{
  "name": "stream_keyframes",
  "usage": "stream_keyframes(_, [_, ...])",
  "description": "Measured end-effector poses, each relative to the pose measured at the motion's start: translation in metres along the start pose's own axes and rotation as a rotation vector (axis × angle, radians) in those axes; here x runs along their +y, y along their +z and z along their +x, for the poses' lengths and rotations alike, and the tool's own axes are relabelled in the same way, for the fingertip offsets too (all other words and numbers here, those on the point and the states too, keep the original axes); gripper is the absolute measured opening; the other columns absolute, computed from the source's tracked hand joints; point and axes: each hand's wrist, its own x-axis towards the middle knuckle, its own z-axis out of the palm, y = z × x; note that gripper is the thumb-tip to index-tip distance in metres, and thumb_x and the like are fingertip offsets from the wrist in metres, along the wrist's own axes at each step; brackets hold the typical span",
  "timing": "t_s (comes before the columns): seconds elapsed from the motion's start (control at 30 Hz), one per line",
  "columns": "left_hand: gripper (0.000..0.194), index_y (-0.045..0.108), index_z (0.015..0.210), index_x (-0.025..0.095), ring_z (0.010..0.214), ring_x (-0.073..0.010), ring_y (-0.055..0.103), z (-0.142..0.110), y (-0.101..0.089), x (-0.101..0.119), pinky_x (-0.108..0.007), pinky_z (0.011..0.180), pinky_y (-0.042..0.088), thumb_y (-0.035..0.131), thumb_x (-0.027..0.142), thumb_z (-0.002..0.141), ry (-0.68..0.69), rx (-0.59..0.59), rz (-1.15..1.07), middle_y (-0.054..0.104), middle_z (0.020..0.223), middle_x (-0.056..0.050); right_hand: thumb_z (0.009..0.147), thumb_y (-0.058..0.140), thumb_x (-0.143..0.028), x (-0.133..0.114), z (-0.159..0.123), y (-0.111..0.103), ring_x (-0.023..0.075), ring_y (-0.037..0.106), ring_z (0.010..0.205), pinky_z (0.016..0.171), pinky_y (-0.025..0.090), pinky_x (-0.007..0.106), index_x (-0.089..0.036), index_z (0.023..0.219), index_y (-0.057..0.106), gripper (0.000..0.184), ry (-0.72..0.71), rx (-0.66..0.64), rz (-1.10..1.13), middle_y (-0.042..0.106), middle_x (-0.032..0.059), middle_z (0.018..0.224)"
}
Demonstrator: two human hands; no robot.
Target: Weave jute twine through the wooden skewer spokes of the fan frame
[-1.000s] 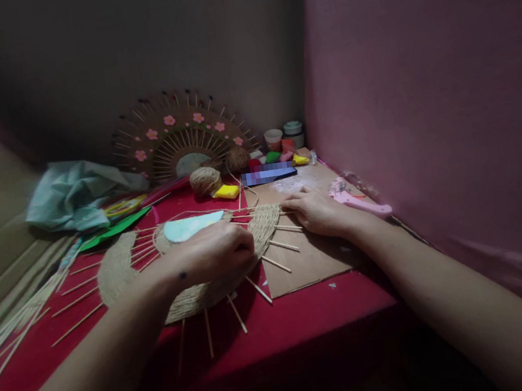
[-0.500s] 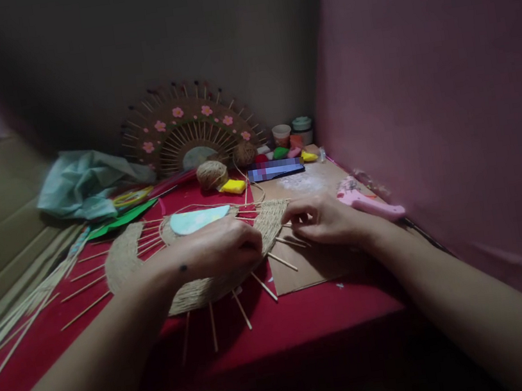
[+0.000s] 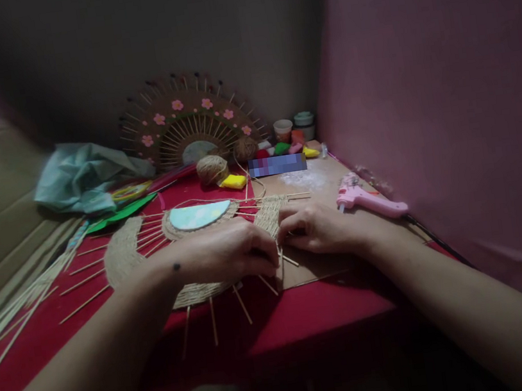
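Observation:
A half-round fan of woven twine on thin wooden sticks (image 3: 123, 253) lies on the red cloth, its round edge towards me. A pale blue half-disc (image 3: 200, 215) covers its centre. My left hand (image 3: 242, 250) reaches across the woven band, its fingers closed at the band's lower right edge. Close beside it, my right hand (image 3: 316, 226) is pinched against the right part of the band. What sits between the right fingertips is hidden. One short stick (image 3: 281, 262) slants out below the gap between the two hands.
A ball of twine (image 3: 212, 170) and a yellow packet (image 3: 234, 182) sit behind the fan. On the cardboard (image 3: 311, 272) to the right rests a pink glue gun (image 3: 371, 198). A finished flowered fan (image 3: 194, 117) leans on the wall. Loose sticks (image 3: 26, 319) lie left.
My left hand has shifted slightly right and my right hand slightly left and down, so the fingers are closer together. A stick beside them now stands at a steeper slant.

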Motion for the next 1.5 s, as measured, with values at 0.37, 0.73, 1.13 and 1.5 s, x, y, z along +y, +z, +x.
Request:
stream_keyframes(0.37, [0.021,0.065,0.078,0.016,0.070,-0.0115,0.057,0.014,0.037,0.016,-0.024,0.065,0.041,0.047,0.017,0.089,0.200,0.125,0.211,0.064,0.078,-0.002,0.081,0.054,-0.014,-0.004,-0.001,-0.006,0.0126,0.052,0.078,0.071,0.040,0.026,-0.020,0.078,0.068,0.015,0.059,-0.052,0.039,0.060,0.0022,0.086])
stream_keyframes(0.73, [0.022,0.056,0.067,0.016,0.058,-0.0102,0.049,-0.001,0.025,0.019,-0.023,0.055,0.035,0.048,0.011,0.086,0.199,0.008,0.363,0.059,0.066,-0.001,0.078,0.060,-0.017,-0.001,0.000,-0.006,0.0123,0.051,0.076,0.069,0.038,0.026,-0.017,0.077,0.068,0.009,0.039,-0.048,0.076,0.059,0.0019,0.085])
stream_keyframes(1.13, [0.019,0.066,0.085,0.018,0.068,-0.0084,0.055,0.004,0.021,0.019,-0.019,0.063,0.040,0.047,0.014,0.090,0.201,0.000,0.117,0.064,0.080,0.000,0.080,0.058,-0.026,-0.008,0.001,-0.010,0.0118,0.048,0.073,0.066,0.036,0.026,-0.016,0.069,0.058,0.015,0.085,-0.073,0.069,0.055,0.0013,0.081])
stream_keyframes(1.5, [0.022,0.067,0.080,0.017,0.065,-0.0079,0.054,0.004,0.013,0.016,-0.018,0.058,0.038,0.048,0.011,0.088,0.172,-0.015,0.204,0.061,0.078,-0.001,0.075,0.067,-0.024,-0.008,0.000,-0.015,0.0148,0.048,0.082,0.071,0.039,0.027,-0.018,0.078,0.061,0.009,0.105,-0.176,0.084,0.052,0.0033,0.090])
